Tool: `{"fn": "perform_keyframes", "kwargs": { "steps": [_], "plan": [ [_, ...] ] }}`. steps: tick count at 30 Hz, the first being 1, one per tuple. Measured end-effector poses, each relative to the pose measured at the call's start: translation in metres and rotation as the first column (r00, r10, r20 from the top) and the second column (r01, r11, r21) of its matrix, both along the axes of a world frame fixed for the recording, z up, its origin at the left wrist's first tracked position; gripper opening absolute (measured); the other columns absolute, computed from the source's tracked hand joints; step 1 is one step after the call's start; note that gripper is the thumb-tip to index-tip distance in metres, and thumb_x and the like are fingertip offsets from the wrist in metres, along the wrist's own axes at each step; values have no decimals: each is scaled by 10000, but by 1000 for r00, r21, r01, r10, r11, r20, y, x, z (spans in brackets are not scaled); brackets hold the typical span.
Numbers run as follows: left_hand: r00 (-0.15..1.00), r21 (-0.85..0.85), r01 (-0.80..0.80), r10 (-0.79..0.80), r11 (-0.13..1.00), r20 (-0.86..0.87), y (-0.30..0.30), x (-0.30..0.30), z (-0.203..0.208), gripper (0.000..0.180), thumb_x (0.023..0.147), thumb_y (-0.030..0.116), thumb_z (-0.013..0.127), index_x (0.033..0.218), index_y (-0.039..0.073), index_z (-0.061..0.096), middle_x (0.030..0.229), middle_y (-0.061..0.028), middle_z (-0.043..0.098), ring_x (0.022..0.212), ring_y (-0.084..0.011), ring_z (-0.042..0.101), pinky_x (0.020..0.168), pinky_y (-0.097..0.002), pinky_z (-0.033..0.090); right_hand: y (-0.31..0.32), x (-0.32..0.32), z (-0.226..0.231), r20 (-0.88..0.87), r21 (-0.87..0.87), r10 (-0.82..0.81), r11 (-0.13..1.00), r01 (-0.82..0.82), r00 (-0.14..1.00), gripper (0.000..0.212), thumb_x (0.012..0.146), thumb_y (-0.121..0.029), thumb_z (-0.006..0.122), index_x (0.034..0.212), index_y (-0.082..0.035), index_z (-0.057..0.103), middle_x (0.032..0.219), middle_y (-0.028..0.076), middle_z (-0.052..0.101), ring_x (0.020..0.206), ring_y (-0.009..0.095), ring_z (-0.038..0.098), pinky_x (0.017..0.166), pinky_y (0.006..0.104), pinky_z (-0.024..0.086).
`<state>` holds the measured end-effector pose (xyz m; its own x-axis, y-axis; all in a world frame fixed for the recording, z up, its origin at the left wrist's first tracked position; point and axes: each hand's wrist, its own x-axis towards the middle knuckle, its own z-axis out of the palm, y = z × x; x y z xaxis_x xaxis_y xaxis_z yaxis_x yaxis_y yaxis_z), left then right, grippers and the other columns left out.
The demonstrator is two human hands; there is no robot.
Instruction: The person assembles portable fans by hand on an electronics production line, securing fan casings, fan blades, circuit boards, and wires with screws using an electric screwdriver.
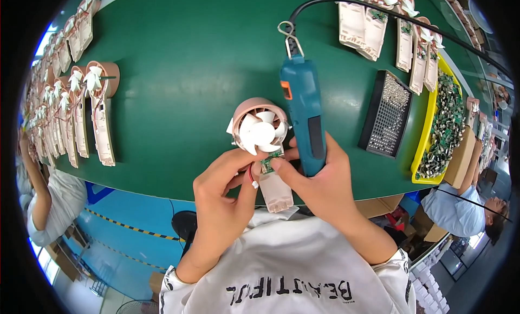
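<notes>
A pink handheld fan body with white blades in its round head lies near the table's front edge. My left hand closes on its left side, fingertips below the blades. Red and black wires with a small white plug hang by those fingers. A green circuit board sits in the handle, and my right thumb presses on it. My right hand also grips the lower end of a blue electric screwdriver, which points up and away. The screwdriver's tip is hidden.
A black tray of screws and a yellow bin of circuit boards stand at the right. Rows of fan bodies line the left and far right. A black cable arcs overhead. Co-workers sit on both sides.
</notes>
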<state>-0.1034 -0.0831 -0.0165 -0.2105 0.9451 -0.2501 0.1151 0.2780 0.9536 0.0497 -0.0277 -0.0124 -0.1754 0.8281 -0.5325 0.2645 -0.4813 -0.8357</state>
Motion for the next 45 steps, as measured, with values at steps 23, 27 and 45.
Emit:
{"fn": "perform_keyframes", "kwargs": {
  "steps": [23, 27, 45],
  "plan": [
    [974, 254, 204, -171, 945, -146, 59, 60, -19, 305, 731, -125, 721, 1015, -18, 693, 954, -147, 695, 712, -162, 674, 670, -255, 569, 66, 133, 27, -616, 762, 303, 463, 453, 727, 757, 834, -768, 499, 1120, -67, 478, 737, 63, 507, 514, 173, 494, 449, 310, 408],
    [966, 222, 219, -178, 950, -188, 64, 67, -19, 308, 722, -121, 733, 1011, -21, 696, 955, -148, 692, 724, -153, 674, 675, -253, 568, 75, 143, 16, -604, 761, 319, 504, 409, 730, 768, 830, -768, 507, 1140, -66, 473, 748, 79, 509, 518, 198, 488, 475, 342, 386],
    [971, 250, 195, -150, 948, -188, 60, 65, -25, 308, 710, -123, 731, 1001, -27, 697, 981, -163, 688, 735, -161, 678, 680, -248, 558, 79, 147, 0, -584, 763, 321, 529, 370, 746, 809, 839, -790, 460, 1135, -37, 476, 770, 88, 509, 535, 196, 487, 474, 340, 395]
  ]
}}
